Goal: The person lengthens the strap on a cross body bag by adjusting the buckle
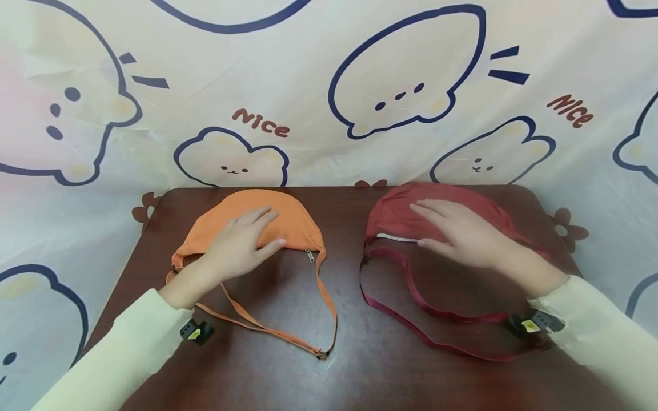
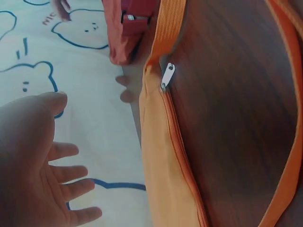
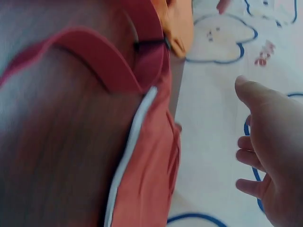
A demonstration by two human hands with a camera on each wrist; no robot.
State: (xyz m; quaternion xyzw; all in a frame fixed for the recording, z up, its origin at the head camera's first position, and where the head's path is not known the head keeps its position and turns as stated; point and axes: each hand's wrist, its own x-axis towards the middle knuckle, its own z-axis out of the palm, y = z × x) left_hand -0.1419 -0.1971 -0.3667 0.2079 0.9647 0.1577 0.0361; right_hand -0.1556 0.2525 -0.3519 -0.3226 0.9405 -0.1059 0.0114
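Note:
An orange shoulder bag (image 1: 277, 220) lies on the left of the dark table, its strap (image 1: 288, 337) looped toward the front. Above it hovers my left hand (image 1: 239, 242), fingers extended and holding nothing; the left wrist view shows space between that hand and the bag. Its metal zipper pull (image 2: 168, 75) hangs at the end of the orange zipper. On the right lies a red shoulder bag (image 1: 393, 211) with a pale zipper (image 3: 128, 146) and a dark red strap (image 1: 406, 328). Over this one is my right hand (image 1: 462, 231), fingers spread, also holding nothing.
Brown wooden table (image 1: 349, 377) with rounded back corners carries both bags side by side. Behind it hangs a white cloth (image 1: 319, 74) with cartoon bears and "Nice" lettering. A small camera is strapped to each wrist.

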